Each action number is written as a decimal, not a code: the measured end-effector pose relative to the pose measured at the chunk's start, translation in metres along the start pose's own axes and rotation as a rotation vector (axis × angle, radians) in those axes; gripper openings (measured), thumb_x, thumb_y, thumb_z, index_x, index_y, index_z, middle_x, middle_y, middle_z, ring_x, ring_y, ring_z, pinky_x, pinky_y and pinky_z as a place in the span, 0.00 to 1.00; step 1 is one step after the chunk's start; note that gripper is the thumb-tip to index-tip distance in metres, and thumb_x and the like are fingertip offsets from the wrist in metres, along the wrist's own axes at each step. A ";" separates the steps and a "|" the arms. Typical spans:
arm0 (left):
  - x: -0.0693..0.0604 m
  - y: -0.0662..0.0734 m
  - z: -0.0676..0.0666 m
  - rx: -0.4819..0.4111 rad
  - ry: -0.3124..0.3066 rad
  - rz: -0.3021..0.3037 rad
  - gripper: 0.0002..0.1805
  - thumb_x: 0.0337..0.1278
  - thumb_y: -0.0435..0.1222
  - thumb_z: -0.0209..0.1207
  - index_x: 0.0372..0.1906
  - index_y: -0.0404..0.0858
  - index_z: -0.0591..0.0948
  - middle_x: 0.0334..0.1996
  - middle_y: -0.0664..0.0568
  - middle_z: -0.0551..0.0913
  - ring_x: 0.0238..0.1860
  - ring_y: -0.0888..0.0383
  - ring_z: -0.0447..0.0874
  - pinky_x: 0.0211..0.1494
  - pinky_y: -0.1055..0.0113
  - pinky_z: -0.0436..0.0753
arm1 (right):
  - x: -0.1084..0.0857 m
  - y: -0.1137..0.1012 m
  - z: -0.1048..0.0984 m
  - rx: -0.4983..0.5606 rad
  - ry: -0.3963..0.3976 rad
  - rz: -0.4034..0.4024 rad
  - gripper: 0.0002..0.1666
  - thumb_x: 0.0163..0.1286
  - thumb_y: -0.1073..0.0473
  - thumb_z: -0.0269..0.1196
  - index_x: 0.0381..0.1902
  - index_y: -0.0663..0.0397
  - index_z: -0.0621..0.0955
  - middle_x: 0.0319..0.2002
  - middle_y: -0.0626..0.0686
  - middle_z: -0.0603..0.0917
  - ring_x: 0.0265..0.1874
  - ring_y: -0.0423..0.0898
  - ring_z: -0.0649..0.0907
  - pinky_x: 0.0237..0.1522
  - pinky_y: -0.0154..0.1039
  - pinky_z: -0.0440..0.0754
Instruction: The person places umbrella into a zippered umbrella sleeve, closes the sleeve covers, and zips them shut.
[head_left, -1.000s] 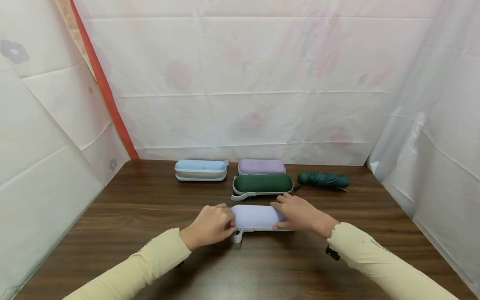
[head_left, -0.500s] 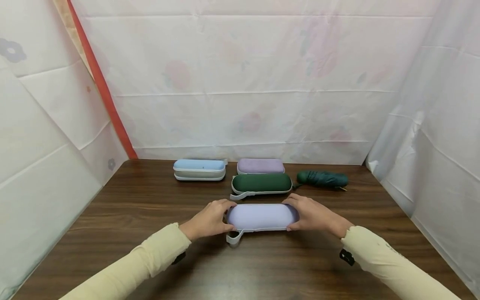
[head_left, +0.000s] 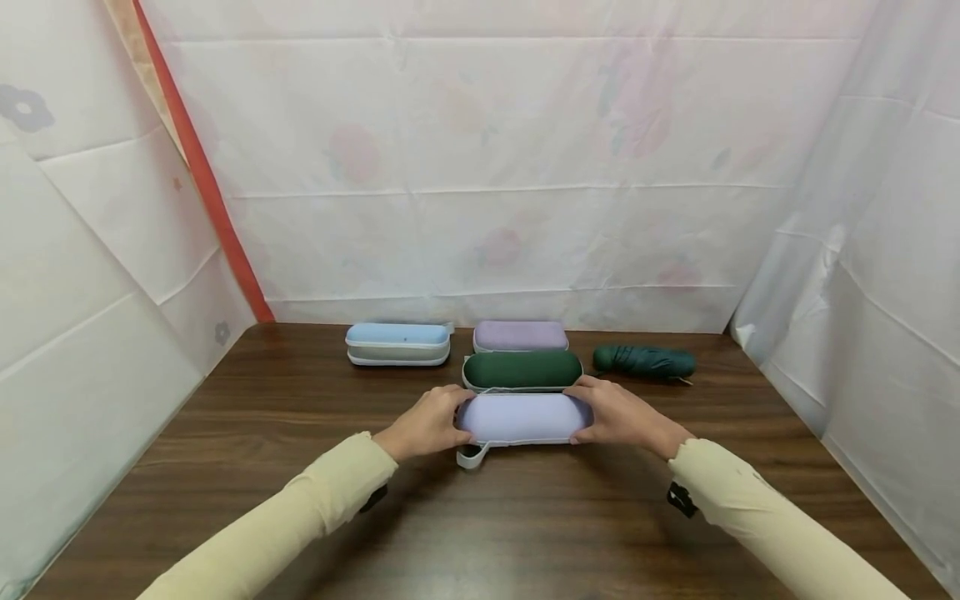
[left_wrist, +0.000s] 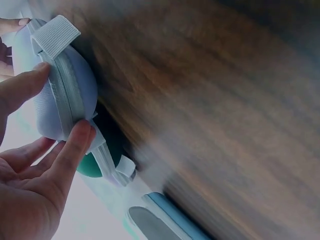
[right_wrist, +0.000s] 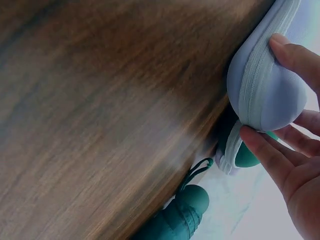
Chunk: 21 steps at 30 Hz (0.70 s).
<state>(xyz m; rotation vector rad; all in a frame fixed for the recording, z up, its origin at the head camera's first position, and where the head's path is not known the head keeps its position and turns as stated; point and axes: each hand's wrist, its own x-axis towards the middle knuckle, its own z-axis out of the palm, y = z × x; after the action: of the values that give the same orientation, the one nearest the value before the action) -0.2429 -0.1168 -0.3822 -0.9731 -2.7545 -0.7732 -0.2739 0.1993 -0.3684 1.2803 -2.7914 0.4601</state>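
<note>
A pale lavender zippered case [head_left: 525, 418] lies lengthwise on the wooden table, its front close against a dark green case [head_left: 522, 369] behind it. My left hand [head_left: 429, 423] grips its left end, thumb on the near side and fingers on the far side. At the other end my right hand [head_left: 624, 418] holds it the same way. A pale strap loop [head_left: 472, 457] sticks out from its left near corner. In the left wrist view the thumb and fingers pinch the lavender case [left_wrist: 75, 90] near its zipper; the right wrist view shows a similar grip on the case [right_wrist: 282, 95].
Behind the green case sits a mauve case [head_left: 521, 335]. A light blue case [head_left: 398, 335] with a grey-white side stands to the left. On the right lies a folded dark green umbrella [head_left: 645, 361]. White printed sheeting [head_left: 480, 167] walls the table's back and sides.
Both hands first spread to the lavender case's two ends and took hold. Then the case moved away from me, up close to the green case.
</note>
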 end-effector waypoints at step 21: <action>0.004 -0.012 -0.010 0.213 -0.002 -0.005 0.31 0.43 0.43 0.73 0.53 0.34 0.77 0.46 0.47 0.80 0.42 0.53 0.82 0.39 0.57 0.81 | 0.005 0.013 0.002 0.039 -0.005 0.009 0.39 0.55 0.56 0.73 0.61 0.66 0.71 0.55 0.59 0.73 0.50 0.52 0.77 0.49 0.48 0.76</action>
<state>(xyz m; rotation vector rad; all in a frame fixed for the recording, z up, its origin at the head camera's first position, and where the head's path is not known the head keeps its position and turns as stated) -0.2543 -0.1271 -0.3778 -0.9246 -2.7698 -0.4664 -0.2868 0.2025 -0.3727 1.2784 -2.8068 0.5154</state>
